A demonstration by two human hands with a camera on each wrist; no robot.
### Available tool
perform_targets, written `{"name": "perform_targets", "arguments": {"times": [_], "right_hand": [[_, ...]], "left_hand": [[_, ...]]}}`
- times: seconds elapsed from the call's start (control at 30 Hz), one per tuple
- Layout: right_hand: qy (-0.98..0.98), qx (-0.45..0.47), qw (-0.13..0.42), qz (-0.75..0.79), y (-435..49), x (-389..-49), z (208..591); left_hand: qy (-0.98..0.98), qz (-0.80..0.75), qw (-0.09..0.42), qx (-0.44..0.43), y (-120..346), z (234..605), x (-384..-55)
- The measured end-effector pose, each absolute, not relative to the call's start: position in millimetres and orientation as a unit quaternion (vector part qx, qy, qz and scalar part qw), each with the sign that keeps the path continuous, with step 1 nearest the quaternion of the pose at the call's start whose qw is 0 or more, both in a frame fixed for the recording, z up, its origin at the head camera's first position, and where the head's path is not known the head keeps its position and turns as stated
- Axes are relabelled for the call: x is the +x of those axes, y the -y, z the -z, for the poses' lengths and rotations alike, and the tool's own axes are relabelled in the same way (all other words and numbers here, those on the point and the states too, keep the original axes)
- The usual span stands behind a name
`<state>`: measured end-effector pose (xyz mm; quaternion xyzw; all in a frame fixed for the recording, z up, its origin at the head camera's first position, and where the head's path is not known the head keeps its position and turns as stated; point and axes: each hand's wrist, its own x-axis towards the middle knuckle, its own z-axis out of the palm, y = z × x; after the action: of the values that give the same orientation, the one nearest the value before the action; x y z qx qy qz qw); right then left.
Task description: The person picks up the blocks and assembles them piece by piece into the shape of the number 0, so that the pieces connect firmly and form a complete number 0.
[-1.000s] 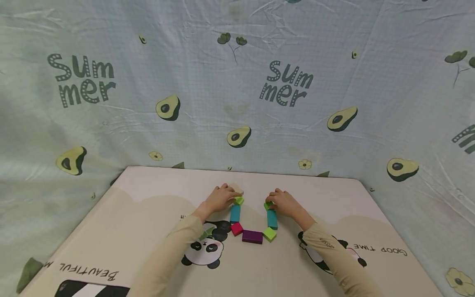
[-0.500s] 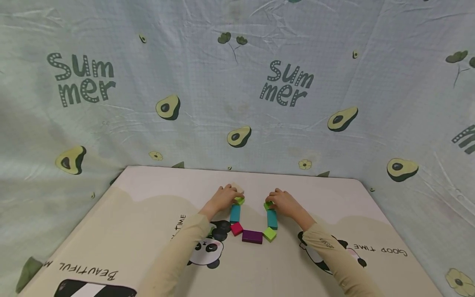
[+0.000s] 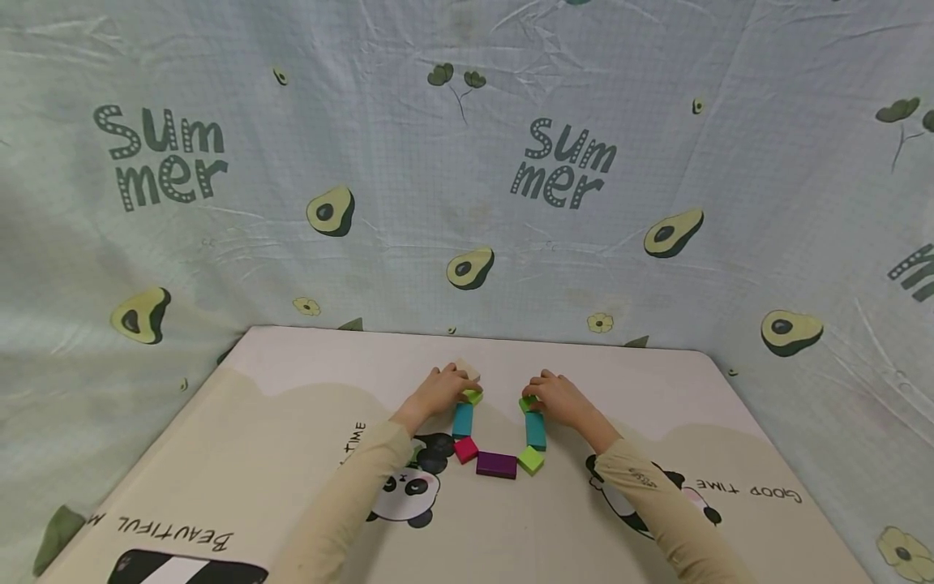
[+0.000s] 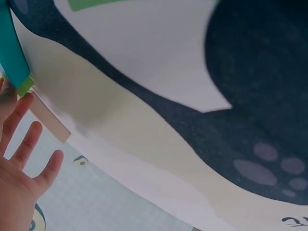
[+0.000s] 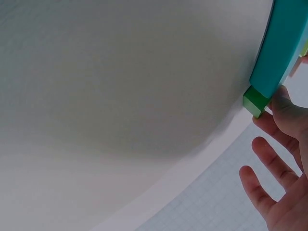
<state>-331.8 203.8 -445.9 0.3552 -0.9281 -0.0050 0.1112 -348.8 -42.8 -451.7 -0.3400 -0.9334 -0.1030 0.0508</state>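
Note:
Blocks form a U shape on the table. My left hand (image 3: 440,391) pinches a lime green block (image 3: 473,397) at the far end of the left teal block (image 3: 463,421). Thumb and index finger of my right hand (image 3: 560,399) pinch a green block (image 3: 527,403) against the far end of the right teal block (image 3: 536,431); its other fingers are spread in the right wrist view. Nearer to me lie a red block (image 3: 465,450), a purple block (image 3: 496,465) and a lime block (image 3: 530,461). Fingers partly cover both far green blocks.
A beige block (image 3: 467,370) lies just beyond my left fingers. The white table (image 3: 511,535) has printed pandas and lettering. Behind its far edge hangs a pale curtain (image 3: 394,162) with avocado prints.
My left hand has shifted slightly to the right, and the lime green block in it has moved a little right. My right hand has stayed in place.

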Motion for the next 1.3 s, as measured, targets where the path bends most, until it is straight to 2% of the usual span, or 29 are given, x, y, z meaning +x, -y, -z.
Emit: {"name": "perform_targets", "arguments": {"times": [0.03,0.13,0.27,0.53,1.3], "right_hand": [[0.928,0.356,0.111,0.006,-203.9,-332.0,446.2],[0.928,0.357,0.111,0.01,-203.9,-332.2,446.6],[0.928,0.357,0.11,0.008,-203.8,-331.3,446.0],[0.929,0.354,0.105,0.0,-203.4,-329.7,443.7],[0.919,0.371,0.132,0.004,-207.3,-331.9,446.1]], "left_hand": [[0.927,0.107,0.063,-0.354,44.7,463.3,-358.9],[0.927,0.1,0.06,-0.357,44.0,467.6,-363.2],[0.934,0.101,0.046,-0.339,40.4,453.5,-350.0],[0.941,0.077,0.052,-0.325,38.4,446.3,-340.4],[0.939,0.084,0.054,-0.328,39.5,447.3,-342.8]]}}
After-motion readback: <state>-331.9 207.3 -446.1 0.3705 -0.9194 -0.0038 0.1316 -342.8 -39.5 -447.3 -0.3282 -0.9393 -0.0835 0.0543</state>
